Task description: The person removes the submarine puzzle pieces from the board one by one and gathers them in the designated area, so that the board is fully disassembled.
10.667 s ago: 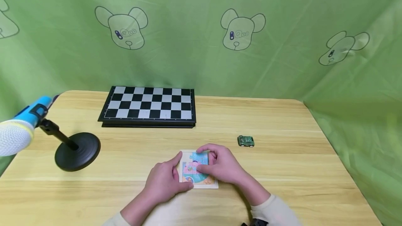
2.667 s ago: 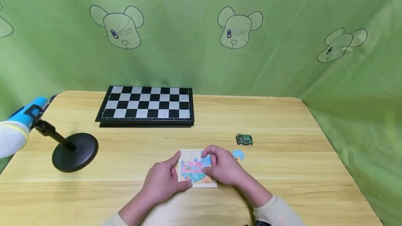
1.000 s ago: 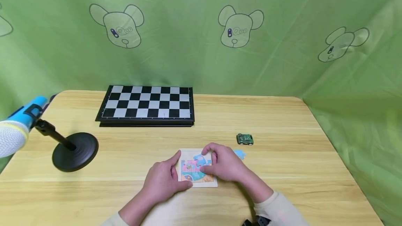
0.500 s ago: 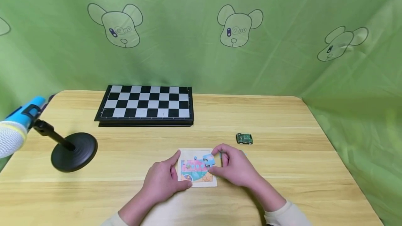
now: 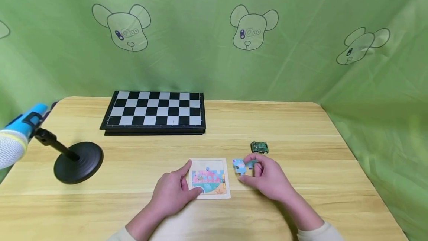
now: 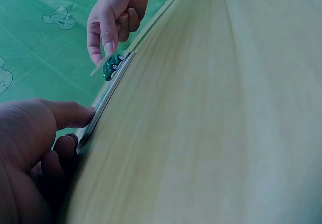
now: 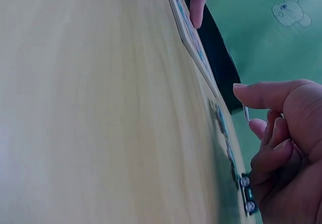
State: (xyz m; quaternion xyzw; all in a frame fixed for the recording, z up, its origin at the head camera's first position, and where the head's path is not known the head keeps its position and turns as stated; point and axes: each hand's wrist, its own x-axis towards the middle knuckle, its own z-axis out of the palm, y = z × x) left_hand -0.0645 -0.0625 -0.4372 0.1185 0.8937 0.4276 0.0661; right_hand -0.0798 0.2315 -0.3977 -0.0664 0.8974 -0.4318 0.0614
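My left hand [image 5: 172, 192] grips the left side of a small wooden jigsaw puzzle board [image 5: 228, 181], which lies flat on the table. The board's lower part holds pink, teal and orange pieces; its upper part shows bare wood, with a blue tab jutting up. To the right of the board, my right hand [image 5: 269, 177] pinches a blue puzzle piece [image 5: 239, 166] between thumb and forefinger. Its thin edge shows between the fingertips in the right wrist view. Another blue piece [image 5: 251, 164] lies behind the right fingers, partly hidden.
A green toy car [image 5: 259, 147] stands just beyond the right hand. Farther back lies a folded chessboard [image 5: 153, 109]. At the left a blue microphone [image 5: 28, 120] rises on a round black stand [image 5: 78, 163]. Green curtain [image 5: 194, 47] hangs behind the table.
The right hand has lifted the blue piece from the board's upper right and carried it right, off the board. Over the longer span, the board's upper row of pieces has come out.
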